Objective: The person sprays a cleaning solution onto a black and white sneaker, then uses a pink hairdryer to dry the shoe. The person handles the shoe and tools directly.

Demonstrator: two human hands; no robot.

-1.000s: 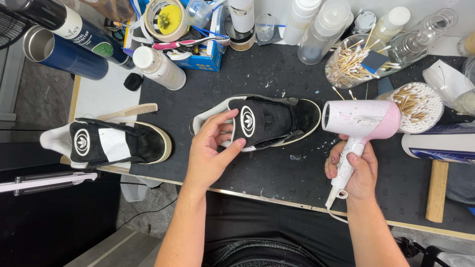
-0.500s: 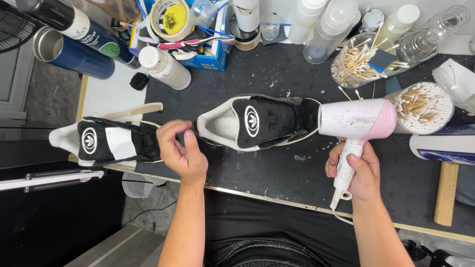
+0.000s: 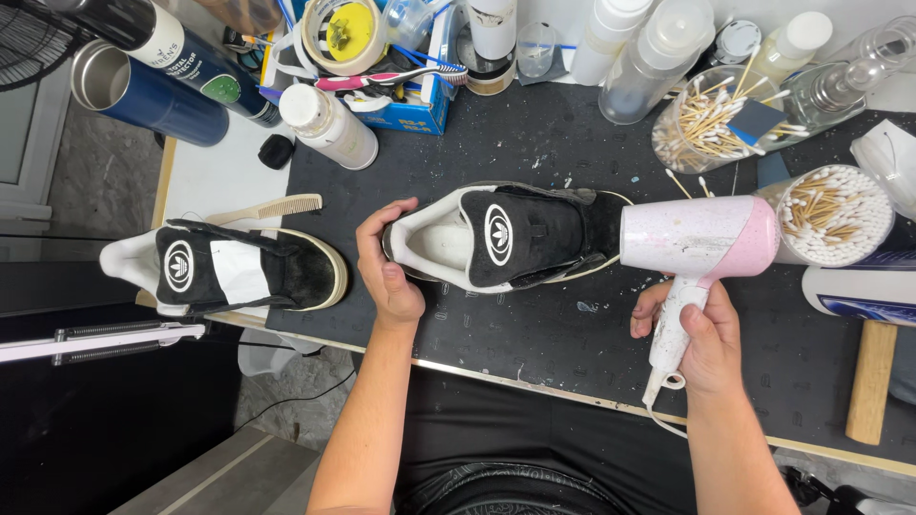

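Note:
A black suede sneaker (image 3: 520,234) with a white lining lies on its side in the middle of the black mat (image 3: 534,334), toe to the right. My left hand (image 3: 386,267) grips its heel end. My right hand (image 3: 701,334) holds the handle of a pink and white hair dryer (image 3: 701,238), its nozzle right at the sneaker's toe. The matching sneaker (image 3: 234,269) lies at the left, half on the mat edge, untouched.
A tan comb (image 3: 272,207) lies above the left sneaker. Along the back stand spray cans (image 3: 153,95), a white bottle (image 3: 329,124), tape rolls (image 3: 343,33), clear bottles and jars of cotton swabs (image 3: 835,210). A wooden handle (image 3: 870,381) lies at right.
My left hand moved from the table edge near the left sneaker to the middle sneaker's heel and took hold. The dryer stayed pointed at the toe.

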